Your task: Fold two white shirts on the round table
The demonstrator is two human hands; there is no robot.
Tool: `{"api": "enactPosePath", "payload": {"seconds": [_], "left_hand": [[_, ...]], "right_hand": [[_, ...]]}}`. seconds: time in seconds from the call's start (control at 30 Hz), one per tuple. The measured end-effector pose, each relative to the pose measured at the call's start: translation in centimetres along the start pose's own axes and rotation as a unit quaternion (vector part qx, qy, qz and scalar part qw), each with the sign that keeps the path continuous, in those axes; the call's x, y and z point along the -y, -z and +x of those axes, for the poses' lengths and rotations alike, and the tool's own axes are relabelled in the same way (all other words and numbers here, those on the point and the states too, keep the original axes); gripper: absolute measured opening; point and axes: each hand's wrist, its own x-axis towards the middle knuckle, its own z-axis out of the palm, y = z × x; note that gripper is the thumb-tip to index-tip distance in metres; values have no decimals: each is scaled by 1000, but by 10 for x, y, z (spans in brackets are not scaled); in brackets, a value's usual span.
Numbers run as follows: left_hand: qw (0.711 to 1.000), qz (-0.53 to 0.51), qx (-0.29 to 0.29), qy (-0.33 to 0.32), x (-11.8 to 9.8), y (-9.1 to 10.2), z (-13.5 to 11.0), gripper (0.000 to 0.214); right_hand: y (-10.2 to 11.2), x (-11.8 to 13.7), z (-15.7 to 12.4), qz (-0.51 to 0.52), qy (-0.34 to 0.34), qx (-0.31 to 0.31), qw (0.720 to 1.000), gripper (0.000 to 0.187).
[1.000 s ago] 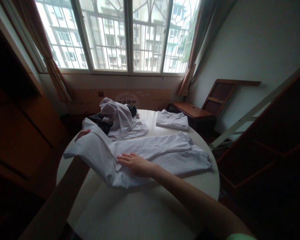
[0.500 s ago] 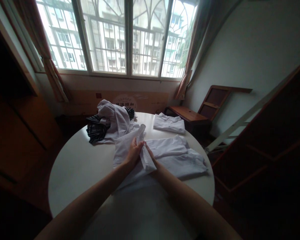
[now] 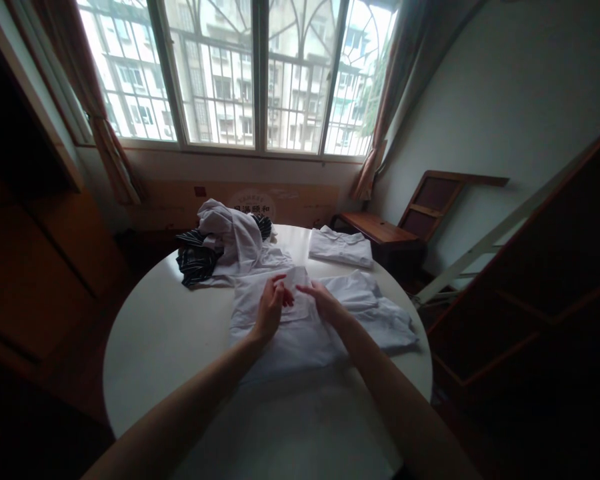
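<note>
A white shirt [image 3: 295, 340] lies spread before me, part of it folded over into a flap. Above that flap is my left hand [image 3: 273, 310], its fingers loosely curled and apart, holding nothing I can see. My right hand [image 3: 327, 303] is at the flap's right edge, thumb and fingers apart and pointing left; whether it touches the cloth is hard to see. The rest of the shirt, crumpled [image 3: 380, 327], stretches out to the right, past my right forearm.
The round white table [image 3: 165, 347] bears a heap of white clothes [image 3: 230, 233] with a black striped garment [image 3: 197, 260] at back left. A folded white shirt [image 3: 341, 247] lies at back right. Beyond are a wooden bench [image 3: 380, 227] and a cardboard box [image 3: 180, 200].
The narrow strip of cloth that stood up between my hands now lies flat on the shirt. My hands have come off it and moved apart, the right one to the right.
</note>
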Motion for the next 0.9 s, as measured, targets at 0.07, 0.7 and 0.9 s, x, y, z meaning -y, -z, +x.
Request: {"api": "enactPosePath", "payload": {"seconds": [0.07, 0.7, 0.9], "left_hand": [[991, 113, -1, -65, -9, 21, 14, 29], [980, 87, 17, 176, 13, 117, 42, 31], [978, 154, 3, 144, 16, 118, 45, 28]], "right_hand": [[3, -5, 3, 20, -24, -19, 999, 36], [2, -5, 1, -24, -46, -9, 999, 38], [7, -7, 2, -81, -38, 12, 996, 36]]}}
